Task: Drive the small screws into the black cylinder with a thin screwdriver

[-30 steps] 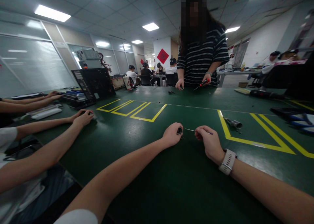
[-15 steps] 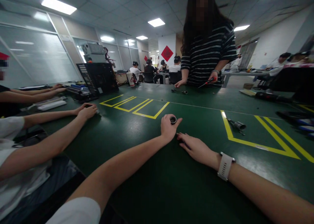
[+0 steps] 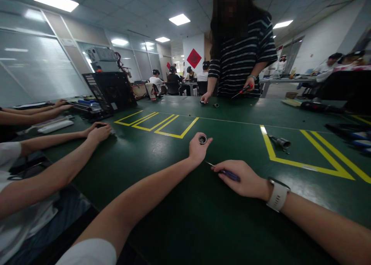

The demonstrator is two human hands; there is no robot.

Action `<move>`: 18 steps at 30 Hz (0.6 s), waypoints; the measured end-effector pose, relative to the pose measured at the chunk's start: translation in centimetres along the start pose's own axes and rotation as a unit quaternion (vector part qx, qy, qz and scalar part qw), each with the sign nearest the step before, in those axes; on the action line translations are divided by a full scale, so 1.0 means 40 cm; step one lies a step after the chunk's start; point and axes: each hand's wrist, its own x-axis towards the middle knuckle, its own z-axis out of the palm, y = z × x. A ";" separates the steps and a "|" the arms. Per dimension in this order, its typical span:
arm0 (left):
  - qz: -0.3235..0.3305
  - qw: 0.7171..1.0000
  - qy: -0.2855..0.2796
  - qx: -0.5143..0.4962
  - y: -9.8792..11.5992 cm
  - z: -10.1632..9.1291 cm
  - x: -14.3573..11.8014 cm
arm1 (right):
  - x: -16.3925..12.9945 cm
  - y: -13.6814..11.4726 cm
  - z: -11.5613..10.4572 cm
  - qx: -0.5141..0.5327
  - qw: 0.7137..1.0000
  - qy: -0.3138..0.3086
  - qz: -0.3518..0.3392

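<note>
My left hand (image 3: 197,151) is closed round a small cylindrical metal part (image 3: 202,139), its open round end facing up; the rest of it is hidden by my fingers. In my right hand (image 3: 240,176) is a screwdriver (image 3: 230,175) with a dark blue-purple handle, its thin shaft pointing toward my left wrist. The screwdriver's tip stands a little apart from the metal part. Farther right on the green table (image 3: 162,187), a grey metal part with a round hollow end (image 3: 281,142) lies inside yellow tape lines, with a tiny piece beside it.
Across the table, a person in a striped shirt (image 3: 243,60) holds a red-handled screwdriver (image 3: 245,89) and touches a small part. At the left, a co-worker's hands (image 3: 98,132) grip a dark object. An open black computer case (image 3: 107,91) stands behind. Yellow tape (image 3: 169,133) marks the tabletop.
My right hand has drawn back to the right and turned, bringing the screwdriver's handle and shaft into view. The person opposite now has fingers on a small part.
</note>
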 end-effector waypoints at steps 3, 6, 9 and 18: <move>-0.006 1.000 0.001 -0.013 -0.001 0.000 0.000 | 0.005 0.011 -0.008 0.077 0.993 0.060 0.072; -0.015 1.000 0.005 -0.018 0.000 -0.002 0.000 | 0.014 0.016 -0.023 0.194 0.966 0.100 0.138; -0.011 1.000 0.000 -0.025 -0.001 -0.002 -0.001 | 0.022 0.021 -0.030 0.306 0.920 0.157 0.189; 0.025 0.997 -0.071 -0.029 0.008 -0.004 -0.008 | 0.021 0.049 -0.003 0.316 0.895 0.227 0.219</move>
